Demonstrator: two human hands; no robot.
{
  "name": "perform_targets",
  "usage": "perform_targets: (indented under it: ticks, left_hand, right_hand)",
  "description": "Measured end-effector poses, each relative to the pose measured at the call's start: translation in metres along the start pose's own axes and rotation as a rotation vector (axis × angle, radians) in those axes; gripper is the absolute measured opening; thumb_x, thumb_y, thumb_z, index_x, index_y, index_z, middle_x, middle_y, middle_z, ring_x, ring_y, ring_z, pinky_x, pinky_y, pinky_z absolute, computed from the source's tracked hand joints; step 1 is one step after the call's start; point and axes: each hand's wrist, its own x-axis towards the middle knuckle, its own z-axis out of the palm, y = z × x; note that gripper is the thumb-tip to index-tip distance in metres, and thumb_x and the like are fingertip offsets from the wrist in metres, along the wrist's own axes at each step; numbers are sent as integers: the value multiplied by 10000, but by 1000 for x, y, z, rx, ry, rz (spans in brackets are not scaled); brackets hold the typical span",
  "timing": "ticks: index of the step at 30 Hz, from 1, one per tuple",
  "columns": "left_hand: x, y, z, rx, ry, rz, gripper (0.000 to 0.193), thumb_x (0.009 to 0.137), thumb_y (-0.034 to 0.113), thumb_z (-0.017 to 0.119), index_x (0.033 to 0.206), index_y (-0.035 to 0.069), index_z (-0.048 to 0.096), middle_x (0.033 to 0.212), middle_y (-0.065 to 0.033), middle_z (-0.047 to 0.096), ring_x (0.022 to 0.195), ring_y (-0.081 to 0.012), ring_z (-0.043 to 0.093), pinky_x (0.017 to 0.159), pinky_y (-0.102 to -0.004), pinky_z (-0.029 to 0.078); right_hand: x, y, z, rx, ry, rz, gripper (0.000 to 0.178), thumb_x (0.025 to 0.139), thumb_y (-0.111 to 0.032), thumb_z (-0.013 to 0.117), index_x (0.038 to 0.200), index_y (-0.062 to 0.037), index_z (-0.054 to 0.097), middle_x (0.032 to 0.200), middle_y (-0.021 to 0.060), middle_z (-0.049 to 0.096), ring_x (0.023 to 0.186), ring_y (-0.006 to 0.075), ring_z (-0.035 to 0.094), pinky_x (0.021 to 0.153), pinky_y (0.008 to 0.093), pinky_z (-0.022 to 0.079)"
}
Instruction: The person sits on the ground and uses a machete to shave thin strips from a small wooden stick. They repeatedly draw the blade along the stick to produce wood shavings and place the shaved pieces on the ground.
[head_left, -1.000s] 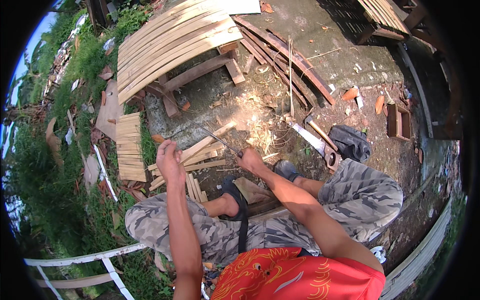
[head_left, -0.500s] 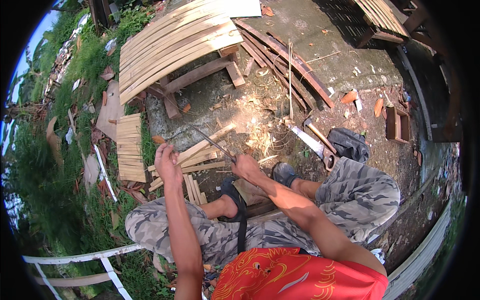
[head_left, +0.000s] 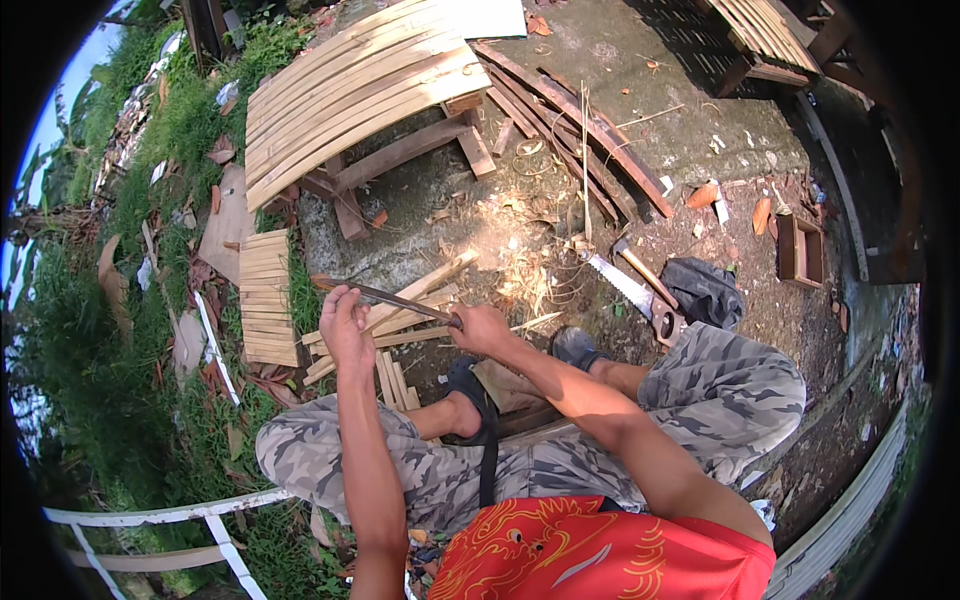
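Note:
My right hand [head_left: 480, 330] is wrapped round the handle of a long, narrow knife [head_left: 405, 302] with a dark blade. The blade points left across my front, its far end passing just above the fingertips of my left hand [head_left: 346, 325]. The left fingers are curled together; whether they pinch the blade or some small piece is too small to tell. Below and beyond the blade, several pale wooden slats [head_left: 420, 293] lie crossed on the ground. More short slats [head_left: 392, 380] rest beside my left foot.
A low slatted bench [head_left: 360, 95] stands ahead, with dark planks [head_left: 570, 130] to its right. Wood shavings [head_left: 520, 260] cover the middle ground. A handsaw [head_left: 625, 285], a hammer [head_left: 645, 270] and a black bag [head_left: 703, 290] lie front right. A slatted panel [head_left: 268, 300] is at left.
The knife has swung lower and leftward, so its blade now reaches over my left fingertips. My left hand has shifted slightly right and stays curled.

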Motion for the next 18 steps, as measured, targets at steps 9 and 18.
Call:
perform_targets:
  ticks: [9, 18]
  left_hand:
    - [0, 2, -1, -29, -43, 7, 196, 852, -46, 604, 1017, 15, 516, 728, -40, 549, 465, -70, 384, 621, -246, 448]
    - [0, 4, 6, 66, -15, -18, 206, 847, -51, 596, 1031, 3, 520, 787, -61, 580, 473, -71, 399, 606, -239, 445]
  right_hand:
    - [-4, 26, -8, 88, 4, 152, 311, 818, -292, 617, 914, 2, 653, 786, 249, 662, 767, 414, 660, 730, 487, 529]
    - [12, 50, -23, 106, -57, 380, 287, 807, -255, 596, 918, 0, 665, 802, 255, 666, 774, 418, 665, 715, 490, 535]
